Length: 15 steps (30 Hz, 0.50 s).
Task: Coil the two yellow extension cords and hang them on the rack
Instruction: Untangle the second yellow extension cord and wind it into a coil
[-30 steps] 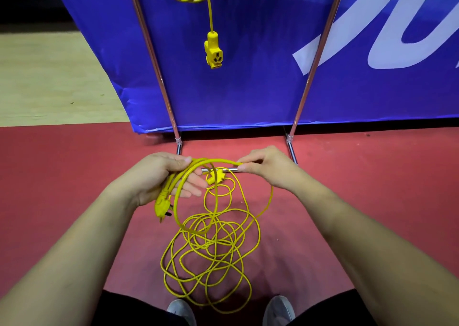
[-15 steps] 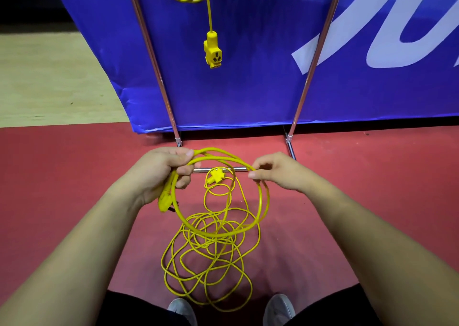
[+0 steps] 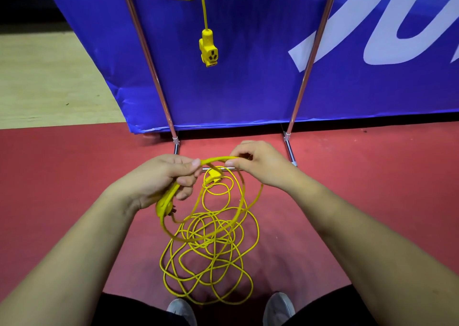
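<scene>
Head view: both hands' fingers clamp the tangled yellow cord (image 3: 208,248), loops sprawled on floor.

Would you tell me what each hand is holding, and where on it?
Both hold the yellow extension cord: the left hand grips it beside the plug, the right hand pinches the loop's top.

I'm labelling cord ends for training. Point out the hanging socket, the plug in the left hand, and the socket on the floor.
hanging socket (image 3: 209,52): head view, on its outlet face.
plug (image 3: 164,203): head view, on its body below the left hand.
floor socket (image 3: 214,176): head view, on its yellow housing.
</scene>
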Motion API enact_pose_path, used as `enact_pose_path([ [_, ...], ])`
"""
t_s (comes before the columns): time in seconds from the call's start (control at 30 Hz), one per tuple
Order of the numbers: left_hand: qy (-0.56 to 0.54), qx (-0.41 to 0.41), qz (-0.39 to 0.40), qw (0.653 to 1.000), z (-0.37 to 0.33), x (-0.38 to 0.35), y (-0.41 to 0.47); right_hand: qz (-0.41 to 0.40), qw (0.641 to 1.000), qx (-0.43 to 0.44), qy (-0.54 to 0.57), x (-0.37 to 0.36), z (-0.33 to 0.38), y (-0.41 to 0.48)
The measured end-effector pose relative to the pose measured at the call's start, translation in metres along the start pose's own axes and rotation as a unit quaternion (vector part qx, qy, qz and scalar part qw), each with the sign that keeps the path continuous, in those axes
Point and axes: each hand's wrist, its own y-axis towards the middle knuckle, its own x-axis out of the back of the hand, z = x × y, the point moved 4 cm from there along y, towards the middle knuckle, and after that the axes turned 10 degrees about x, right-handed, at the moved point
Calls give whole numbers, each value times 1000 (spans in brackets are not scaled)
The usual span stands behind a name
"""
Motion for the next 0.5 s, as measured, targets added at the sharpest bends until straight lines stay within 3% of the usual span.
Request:
enact_pose_path([
  [0.1,-53,-28,-35,998,-7,7,-6,5,999,-41,-30,8,-29,-5],
  [0.27,-167,-120,-30,978,-20,15,-9,-38,990,-135,32,9,-95,-29],
  [0.5,-210,-182,-32,960,-31,15,-13,-24,975,-222,7,-25,-137,-45],
])
